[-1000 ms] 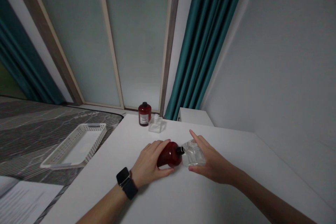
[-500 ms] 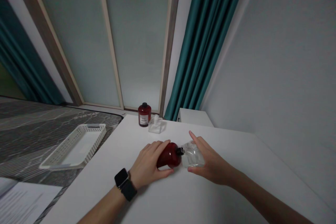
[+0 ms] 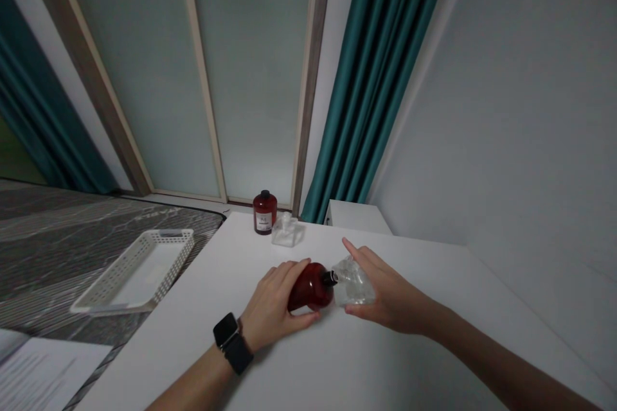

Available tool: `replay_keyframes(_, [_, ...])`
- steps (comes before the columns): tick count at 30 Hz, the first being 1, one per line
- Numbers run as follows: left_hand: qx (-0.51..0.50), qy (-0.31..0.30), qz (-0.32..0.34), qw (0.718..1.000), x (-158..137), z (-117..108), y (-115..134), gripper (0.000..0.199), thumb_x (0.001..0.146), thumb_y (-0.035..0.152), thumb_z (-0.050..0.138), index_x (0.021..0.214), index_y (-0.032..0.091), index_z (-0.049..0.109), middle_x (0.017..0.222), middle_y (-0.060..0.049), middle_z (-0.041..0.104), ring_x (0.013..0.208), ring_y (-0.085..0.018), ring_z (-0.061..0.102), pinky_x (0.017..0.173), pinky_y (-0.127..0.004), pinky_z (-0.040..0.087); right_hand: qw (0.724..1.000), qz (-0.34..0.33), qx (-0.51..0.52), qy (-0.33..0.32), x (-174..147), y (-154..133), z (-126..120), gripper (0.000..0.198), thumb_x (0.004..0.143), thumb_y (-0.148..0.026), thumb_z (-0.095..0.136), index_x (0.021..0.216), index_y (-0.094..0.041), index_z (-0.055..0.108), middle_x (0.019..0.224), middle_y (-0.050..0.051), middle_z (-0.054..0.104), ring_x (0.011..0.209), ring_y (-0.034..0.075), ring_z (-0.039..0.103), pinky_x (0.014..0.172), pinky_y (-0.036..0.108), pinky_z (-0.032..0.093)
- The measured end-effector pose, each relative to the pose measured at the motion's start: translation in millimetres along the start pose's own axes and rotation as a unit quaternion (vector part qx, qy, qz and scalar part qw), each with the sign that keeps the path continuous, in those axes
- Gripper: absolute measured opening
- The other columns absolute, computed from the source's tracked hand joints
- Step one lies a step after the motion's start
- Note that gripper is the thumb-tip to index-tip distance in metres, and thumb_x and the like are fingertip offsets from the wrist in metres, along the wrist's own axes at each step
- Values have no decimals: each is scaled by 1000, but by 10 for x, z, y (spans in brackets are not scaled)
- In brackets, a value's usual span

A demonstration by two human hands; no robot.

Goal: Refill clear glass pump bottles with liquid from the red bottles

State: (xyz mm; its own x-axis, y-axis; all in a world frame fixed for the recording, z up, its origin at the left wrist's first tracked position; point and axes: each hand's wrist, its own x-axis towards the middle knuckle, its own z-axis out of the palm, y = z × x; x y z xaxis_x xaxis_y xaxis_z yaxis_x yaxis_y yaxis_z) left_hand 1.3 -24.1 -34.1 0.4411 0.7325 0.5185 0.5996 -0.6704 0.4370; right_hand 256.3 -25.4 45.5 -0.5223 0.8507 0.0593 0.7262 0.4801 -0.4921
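Observation:
My left hand [image 3: 276, 300] is wrapped round a dark red bottle [image 3: 312, 286] with a black neck. The bottle lies tipped on its side, low over the white table, its neck pointing right. At the neck is a clear, crinkled-looking see-through piece [image 3: 353, 284], perhaps a plastic bag or a small container; I cannot tell which. Between its thumb and fingers, my right hand [image 3: 385, 292] grips this piece from the right. Whether the neck goes into the clear piece or only touches it, I cannot make out.
Near the far table edge stands a second red bottle [image 3: 265, 213] with a white label and black cap. Beside it sits another clear piece [image 3: 285, 230]. Left of the white table [image 3: 308, 372] are a white basket [image 3: 161, 266] and printed papers [image 3: 55, 372]. A wall rises on the right.
My right hand has shifted very slightly left, with the clear piece in it. The bottle stays almost where it was in my left hand.

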Motion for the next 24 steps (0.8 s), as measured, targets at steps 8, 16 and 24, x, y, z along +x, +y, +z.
replay_keyframes(8, [-4,18,3,1000,-4,-14,16,84,73,38,78,142,23,32,127,-14,60,110,-32,61,91,-48,52,999,-14,-29,-3,32,-60,-76,109,73,-32,76,157,-26,6,138,15,46,131,32,43,110,52,36])
replay_keyframes(16, [-12,38,-7,999,-18,-24,19,82,74,35,76,142,22,32,127,-14,60,109,-31,61,91,-47,52,998,-38,-48,-15,101,-149,-171,106,74,-32,75,157,-22,9,132,14,49,125,31,47,109,49,38])
replay_keyframes(24, [-21,49,-20,998,-11,-52,46,81,74,32,75,141,23,31,125,-14,60,110,-32,61,92,-48,53,996,-54,-65,-21,135,-170,-228,105,76,-37,73,157,-23,8,129,13,51,120,30,49,106,48,41])
